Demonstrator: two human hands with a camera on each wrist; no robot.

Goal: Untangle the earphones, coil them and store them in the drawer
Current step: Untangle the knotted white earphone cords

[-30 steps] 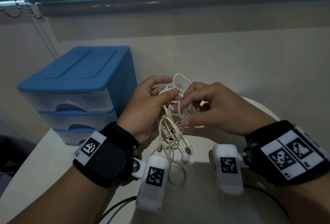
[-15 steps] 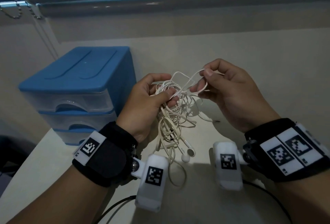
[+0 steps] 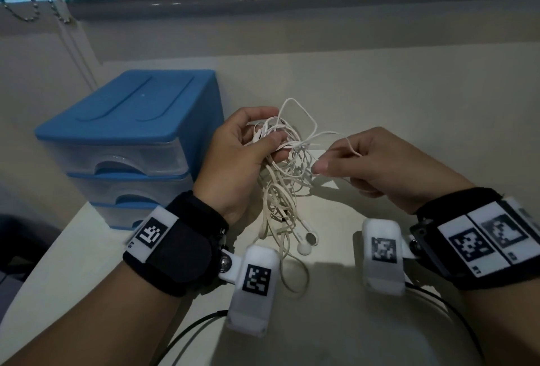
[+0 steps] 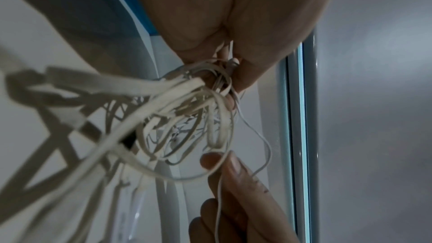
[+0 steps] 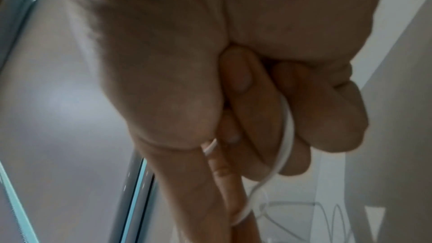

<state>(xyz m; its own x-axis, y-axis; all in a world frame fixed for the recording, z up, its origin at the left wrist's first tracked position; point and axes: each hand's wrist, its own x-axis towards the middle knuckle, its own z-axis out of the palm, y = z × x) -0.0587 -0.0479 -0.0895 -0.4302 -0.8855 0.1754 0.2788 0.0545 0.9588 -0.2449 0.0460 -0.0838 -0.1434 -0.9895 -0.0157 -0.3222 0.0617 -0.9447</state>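
- Head view: the left hand (image 3: pixel 236 158) grips the top of the tangled earphones (image 3: pixel 280 187), thumb pressed over the bunch, holding it above the table (image 3: pixel 336 322). The right hand (image 3: pixel 388 167), at 3 o'clock of the tangle, pinches one thin strand (image 3: pixel 330 134). Half a second ago that hand was lifted higher at 1 o'clock with the strand looped; it has now swung down and outward, drawing the strand longer, so I judge one length is coming free while most of the knot remains. Two earbuds (image 3: pixel 306 243) dangle at 6 o'clock. The blue drawer unit (image 3: pixel 125 129) stands at 9 o'clock, its drawers closed
- Left wrist view: the fingers (image 4: pixel 247 73) clamp the bundle where many flat loops meet; the other hand's fingertips (image 4: pixel 233 165) hold a thin wire at 6 o'clock
- Right wrist view: curled fingers (image 5: pixel 257 117) trap the white cord (image 5: pixel 288 130) against the thumb; coiling and storing are not yet begun
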